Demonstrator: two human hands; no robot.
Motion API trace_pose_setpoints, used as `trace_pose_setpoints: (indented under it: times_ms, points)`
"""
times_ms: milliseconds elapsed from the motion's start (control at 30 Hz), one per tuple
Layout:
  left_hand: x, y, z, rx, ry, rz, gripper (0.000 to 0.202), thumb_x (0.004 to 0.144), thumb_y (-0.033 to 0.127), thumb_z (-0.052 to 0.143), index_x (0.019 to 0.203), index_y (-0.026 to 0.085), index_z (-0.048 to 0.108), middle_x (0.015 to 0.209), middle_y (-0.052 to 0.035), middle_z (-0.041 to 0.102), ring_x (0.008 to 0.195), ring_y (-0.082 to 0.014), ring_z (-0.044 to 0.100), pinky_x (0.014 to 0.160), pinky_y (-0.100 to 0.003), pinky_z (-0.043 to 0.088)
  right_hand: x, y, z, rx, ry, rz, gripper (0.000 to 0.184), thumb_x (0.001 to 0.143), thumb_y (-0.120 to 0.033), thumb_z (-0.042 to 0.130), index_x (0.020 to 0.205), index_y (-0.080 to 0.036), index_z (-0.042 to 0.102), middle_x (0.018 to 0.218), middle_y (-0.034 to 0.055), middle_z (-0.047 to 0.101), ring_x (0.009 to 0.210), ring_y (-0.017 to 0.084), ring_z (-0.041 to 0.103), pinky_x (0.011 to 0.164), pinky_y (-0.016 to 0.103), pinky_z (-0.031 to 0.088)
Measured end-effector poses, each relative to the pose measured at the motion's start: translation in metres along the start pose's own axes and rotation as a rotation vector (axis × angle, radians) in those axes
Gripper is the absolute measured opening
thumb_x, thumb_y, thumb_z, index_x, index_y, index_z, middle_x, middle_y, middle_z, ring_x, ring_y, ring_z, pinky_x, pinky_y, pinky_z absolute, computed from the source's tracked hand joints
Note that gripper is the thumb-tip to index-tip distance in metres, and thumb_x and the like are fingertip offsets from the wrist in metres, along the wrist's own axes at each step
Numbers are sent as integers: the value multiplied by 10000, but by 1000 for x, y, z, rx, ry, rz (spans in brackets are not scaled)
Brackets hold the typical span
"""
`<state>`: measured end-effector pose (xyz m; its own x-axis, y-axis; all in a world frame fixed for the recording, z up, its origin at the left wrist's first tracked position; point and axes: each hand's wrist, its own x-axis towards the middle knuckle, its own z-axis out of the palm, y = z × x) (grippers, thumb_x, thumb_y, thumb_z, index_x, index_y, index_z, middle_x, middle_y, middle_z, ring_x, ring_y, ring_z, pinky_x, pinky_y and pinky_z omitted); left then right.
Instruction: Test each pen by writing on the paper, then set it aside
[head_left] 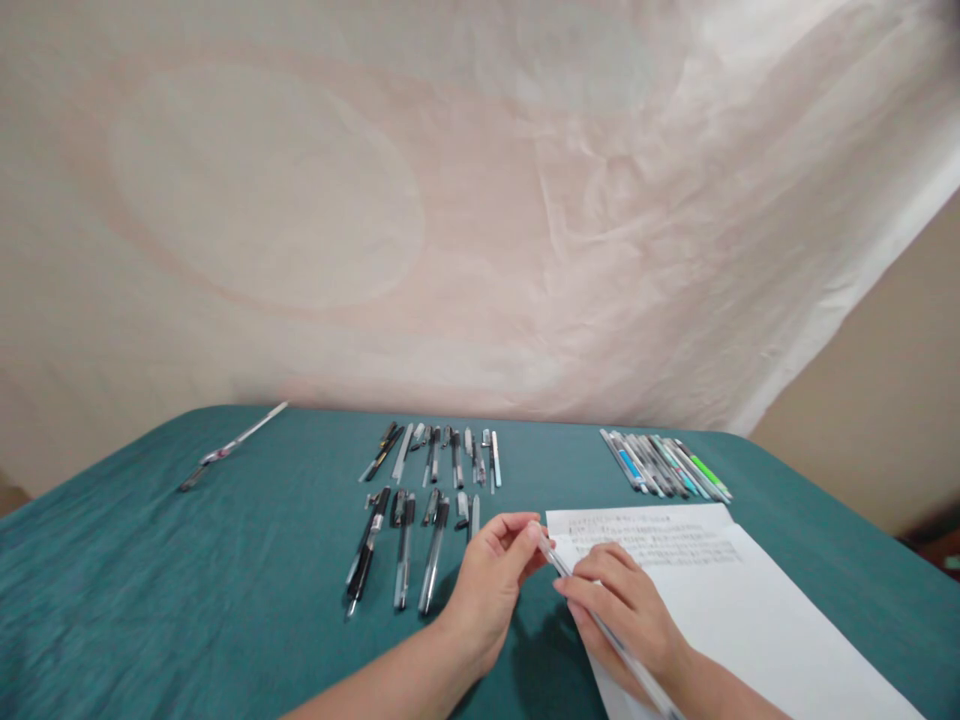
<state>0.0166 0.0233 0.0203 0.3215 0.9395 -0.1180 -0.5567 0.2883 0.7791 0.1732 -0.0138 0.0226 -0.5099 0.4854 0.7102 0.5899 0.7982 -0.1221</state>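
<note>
My right hand [626, 610] is closed around a clear-barrelled pen [607, 632] that runs from the lower right up to the left corner of a white sheet of paper [750, 620]. My left hand [491, 575] pinches the pen's upper tip between thumb and fingers. The paper has a few lines of writing near its top edge. Both hands meet over the paper's left edge on the teal tablecloth [225, 580].
Two rows of several dark and clear pens [427, 500] lie left of my hands. Another group of several pens [667, 465], some blue and green, lies beyond the paper. A lone pen [232, 445] lies far left. A wrinkled pale cloth [450, 200] hangs behind.
</note>
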Motion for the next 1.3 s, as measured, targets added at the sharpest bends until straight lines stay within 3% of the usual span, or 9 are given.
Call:
trace_pose_setpoints:
  times_ms: [233,700,1133,1300]
  points:
    - [-3,0,1,18,-52,-18,201,753,261,668,869,116,591,797,-44,634,739,-121,578,786,-282,441,-2,2,2,-15,8,-10,303,741,-11,500,1012,-137,555,764,63,578,676,147,501,627,319,430]
    - [-12,-3,5,83,-78,48,195,776,286,642,867,128,576,824,-52,640,741,-122,559,739,-260,428,-10,0,5,-100,15,-91,547,771,-11,513,1295,-130,409,796,72,584,720,164,522,631,328,445]
    - [-18,-2,7,37,-75,8,215,741,308,671,847,139,591,824,-53,653,745,-138,579,730,-259,439,-3,-8,-2,-118,22,-149,518,778,-8,469,1281,-120,413,762,74,575,688,168,518,611,332,456]
    - [-14,1,8,-20,-78,-1,221,748,292,669,876,135,581,818,-53,649,753,-128,581,740,-254,444,3,-5,4,-121,56,-100,468,766,-8,511,1214,-140,480,743,61,578,681,165,527,590,303,456]
